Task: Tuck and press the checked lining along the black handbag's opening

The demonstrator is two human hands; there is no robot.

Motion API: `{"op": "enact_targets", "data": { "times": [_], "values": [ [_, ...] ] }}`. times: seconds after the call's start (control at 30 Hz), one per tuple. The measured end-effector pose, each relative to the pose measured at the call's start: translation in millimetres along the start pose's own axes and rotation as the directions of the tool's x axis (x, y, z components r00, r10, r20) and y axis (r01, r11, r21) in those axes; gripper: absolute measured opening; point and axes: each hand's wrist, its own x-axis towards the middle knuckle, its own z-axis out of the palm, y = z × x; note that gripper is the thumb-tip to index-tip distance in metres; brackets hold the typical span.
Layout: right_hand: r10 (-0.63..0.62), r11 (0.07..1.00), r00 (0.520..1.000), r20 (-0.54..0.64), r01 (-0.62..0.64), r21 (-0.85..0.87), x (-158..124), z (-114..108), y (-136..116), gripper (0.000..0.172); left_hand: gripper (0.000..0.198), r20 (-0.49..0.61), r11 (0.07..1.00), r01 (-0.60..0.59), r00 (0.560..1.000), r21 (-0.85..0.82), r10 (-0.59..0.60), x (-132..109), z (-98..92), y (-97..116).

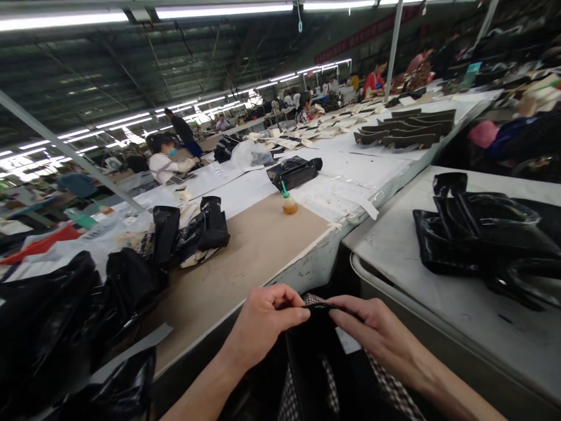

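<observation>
My left hand (pixel 263 321) and my right hand (pixel 372 330) both pinch the top edge of a black piece with a checked lining (pixel 318 362), held low in front of the bench edge. Thumb and fingers of each hand are pressed together on that edge, a few centimetres apart. The lower part of the piece hangs down out of view between my forearms.
A long workbench (pixel 263 240) runs ahead with black glossy pieces (pixel 193 231) at left, a small glue bottle (pixel 289 203) and a black bag (pixel 294 171). A grey side table (pixel 394 245) at right carries black material (pixel 482 234). Other workers sit further along.
</observation>
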Motion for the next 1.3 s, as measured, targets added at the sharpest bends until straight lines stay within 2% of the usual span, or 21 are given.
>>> {"op": "enact_targets", "data": {
  "times": [0.1,0.2,0.37,0.5,0.7,0.93,1.07,1.2,1.3],
  "values": [
    [0.055,0.997,0.998,-0.019,-0.056,-0.054,-8,-10,2,0.031,0.011,0.09,0.999,0.009,0.996,-0.037,-0.006,16,8.3,2],
    [0.133,0.988,0.989,-0.07,-0.138,-0.067,-18,-14,14,0.032,0.01,0.159,1.0,-0.013,0.987,-0.013,0.015,30,21.0,0],
    [0.198,0.979,0.963,-0.185,-0.204,-0.013,-24,-12,33,0.033,0.011,0.19,0.988,-0.113,0.977,0.101,0.093,37,36.8,-3],
    [0.203,0.978,0.954,-0.22,-0.208,0.002,-23,-11,35,0.032,0.011,0.173,0.968,-0.151,0.978,0.201,0.117,31,42.6,3],
    [0.166,0.984,0.938,-0.304,-0.179,-0.015,-20,-3,31,0.029,0.011,0.129,0.952,-0.17,0.982,0.255,0.141,25,48.7,6],
    [0.219,0.976,0.862,-0.457,-0.198,0.094,-23,14,34,0.034,0.006,0.104,0.952,-0.177,0.982,0.251,0.156,16,51.8,7],
    [0.142,0.988,0.866,-0.48,-0.153,0.017,-29,18,34,0.031,0.01,0.061,0.916,-0.199,0.98,0.347,0.189,3,45.2,14],
    [0.079,0.993,0.859,-0.506,-0.114,-0.039,-35,22,33,0.027,0.007,0.042,0.91,-0.153,0.988,0.384,0.149,-14,39.1,14],
    [0.054,0.993,0.874,-0.484,-0.098,-0.066,-38,26,31,0.026,0.014,-0.008,0.893,-0.205,0.974,0.4,0.227,-23,39.8,8]
  ]
}}
